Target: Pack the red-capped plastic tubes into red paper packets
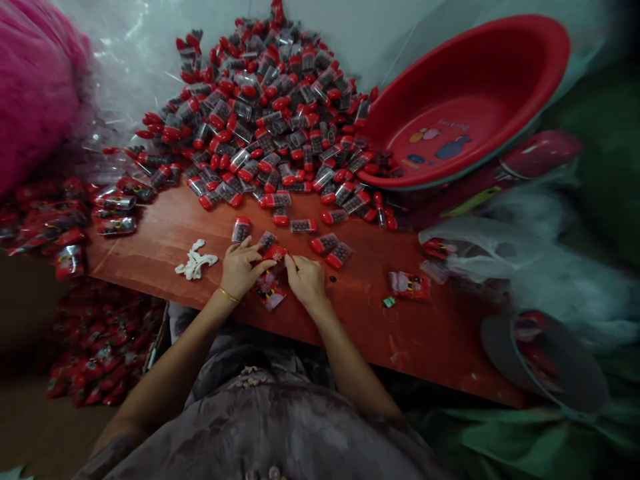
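Note:
Both hands are at the front of the red-brown table, pinching the top of a red printed plastic packet (271,292). My left hand (240,270), with a thin gold bangle at the wrist, grips its left top corner. My right hand (306,280) is closed at the right top corner. The packet hangs down toward the table edge, and its contents are hard to make out. Just beyond the fingers lie small see-through containers with red caps and dark insides, one container (241,230) by my left hand and another container (339,255) right of my right hand.
A large heap of red-capped containers (280,113) covers the back. A red basin (450,113) leans at the right. Crumpled white material (195,261), a red packet (410,285) and a small green sachet (389,302) lie on the table (350,327). Filled packets (55,220) pile up left.

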Demonstrator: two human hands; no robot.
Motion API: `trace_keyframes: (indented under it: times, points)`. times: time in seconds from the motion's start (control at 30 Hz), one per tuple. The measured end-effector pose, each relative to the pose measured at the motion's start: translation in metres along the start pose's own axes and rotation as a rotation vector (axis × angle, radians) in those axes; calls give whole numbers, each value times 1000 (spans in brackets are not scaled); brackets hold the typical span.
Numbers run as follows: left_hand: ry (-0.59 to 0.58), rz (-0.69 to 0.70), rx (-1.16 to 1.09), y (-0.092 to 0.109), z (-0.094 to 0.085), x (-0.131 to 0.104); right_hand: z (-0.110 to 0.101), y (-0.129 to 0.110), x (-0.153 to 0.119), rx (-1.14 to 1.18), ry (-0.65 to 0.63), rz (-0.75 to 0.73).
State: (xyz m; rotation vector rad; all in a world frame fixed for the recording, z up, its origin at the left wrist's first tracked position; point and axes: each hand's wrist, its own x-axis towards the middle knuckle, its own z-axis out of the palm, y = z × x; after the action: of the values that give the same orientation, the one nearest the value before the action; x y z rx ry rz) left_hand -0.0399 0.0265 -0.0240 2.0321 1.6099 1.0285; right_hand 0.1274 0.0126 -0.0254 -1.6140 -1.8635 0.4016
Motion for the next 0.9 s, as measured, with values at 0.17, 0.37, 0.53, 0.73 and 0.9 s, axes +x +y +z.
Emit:
trace_keyframes:
  times: [0.17, 0.37, 0.53, 0.73, 0.9]
  points:
    - [-51, 92, 177, -11, 3, -2, 0, 6, 4, 1, 81, 31]
    - [34, 75, 237, -2, -2, -3, -2, 13, 7, 416, 122, 213]
    - [108, 91, 70, 31, -11, -2, -7, 7, 6, 592, 130, 343]
    - [-97, -338, -577, 62, 6, 1, -13, -3, -5, 556, 185, 237]
    - [-109, -534, -985, 82, 20, -3, -14, -3, -13, 348, 304, 194]
